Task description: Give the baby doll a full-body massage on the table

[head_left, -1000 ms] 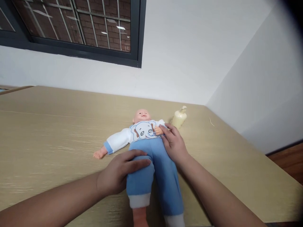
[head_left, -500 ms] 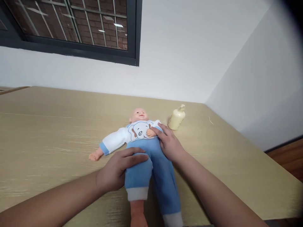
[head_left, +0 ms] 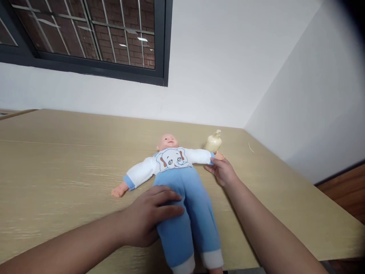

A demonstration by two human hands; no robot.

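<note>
A baby doll lies on its back on the wooden table, dressed in a white top with an elephant face and blue trousers. Its head points to the wall and its arms spread to both sides. My left hand is wrapped over the doll's thigh on the left, with the thumb side hidden. At the cuff of the doll's arm on the right, my right hand pinches the wrist between thumb and fingers. Just beyond that hand stands a cream pump bottle, its lower part covered by the doll's arm.
A white wall rises behind the table, with a dark-framed, barred window at the upper left. A thin pale strand lies on the table at the right. Wood panelling shows past the table's right edge.
My right hand has swung the doll's arm from across its chest outward to the right. The doll's leg under my left hand now lies straighter and lower. The view has shifted slightly.
</note>
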